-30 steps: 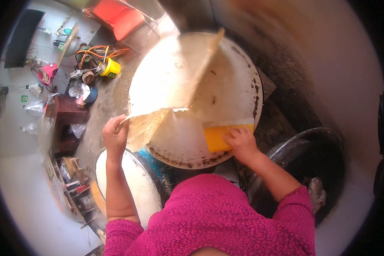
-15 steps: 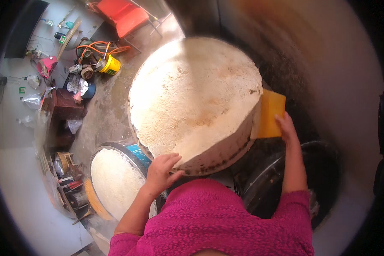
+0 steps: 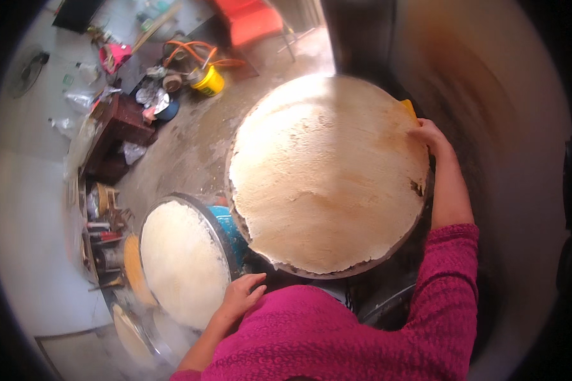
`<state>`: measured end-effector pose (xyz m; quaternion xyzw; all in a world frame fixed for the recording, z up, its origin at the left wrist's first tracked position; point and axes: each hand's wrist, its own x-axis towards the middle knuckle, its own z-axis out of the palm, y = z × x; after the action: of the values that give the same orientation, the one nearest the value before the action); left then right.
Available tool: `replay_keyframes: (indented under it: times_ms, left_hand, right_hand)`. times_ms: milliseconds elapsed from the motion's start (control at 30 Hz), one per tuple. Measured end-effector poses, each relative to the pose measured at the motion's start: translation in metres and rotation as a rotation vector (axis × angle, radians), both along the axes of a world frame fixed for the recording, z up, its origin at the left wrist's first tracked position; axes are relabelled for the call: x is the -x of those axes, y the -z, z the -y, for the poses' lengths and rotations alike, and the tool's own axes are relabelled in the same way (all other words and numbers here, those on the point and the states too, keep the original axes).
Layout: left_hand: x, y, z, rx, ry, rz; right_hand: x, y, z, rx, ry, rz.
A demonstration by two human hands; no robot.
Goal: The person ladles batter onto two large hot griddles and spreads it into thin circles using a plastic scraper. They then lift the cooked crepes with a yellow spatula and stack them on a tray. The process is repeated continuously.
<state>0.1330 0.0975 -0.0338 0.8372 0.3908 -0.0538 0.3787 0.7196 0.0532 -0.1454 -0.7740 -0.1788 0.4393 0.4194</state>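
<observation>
A thin, pale round sheet, like a large flatbread, lies flat over a big round griddle, its near edge ragged. A dark torn spot shows at its right edge. My right hand is at the far right rim, closed on a flat yellow scraper, of which only a corner shows. My left hand is empty near my body, fingers and thumb apart, clear of the griddle's near left edge. Left of it stands a round tray bearing a similar pale sheet.
A blue container stands under the tray. Further off are a yellow bucket, an orange hose and a red chair. Shelves with clutter line the left wall. A dark basin sits at the near right.
The sheet's near right side was folded back or lifted and now lies flat. My left hand has left its near edge and drawn back. My right hand moved farther along the rim with the scraper.
</observation>
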Motion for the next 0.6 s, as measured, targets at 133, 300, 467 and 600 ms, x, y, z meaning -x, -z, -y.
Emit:
replay_keyframes:
  times_ms: [133,300,467,600]
  left_hand:
    - [0.016,0.0,0.003,-0.022,-0.015,0.012]
    - [0.034,0.004,0.0,-0.038,0.001,0.073]
    - [0.048,0.003,-0.007,-0.046,-0.024,0.129]
    - [0.061,-0.023,-0.04,-0.136,-0.104,0.244]
  right_hand:
    - [0.036,-0.045,-0.022,0.028,-0.004,0.243]
    - [0.1,-0.124,-0.029,-0.281,-0.133,0.303]
    - [0.167,-0.181,-0.033,-0.251,-0.273,0.585]
    - [0.189,-0.19,-0.036,-0.203,-0.27,0.799]
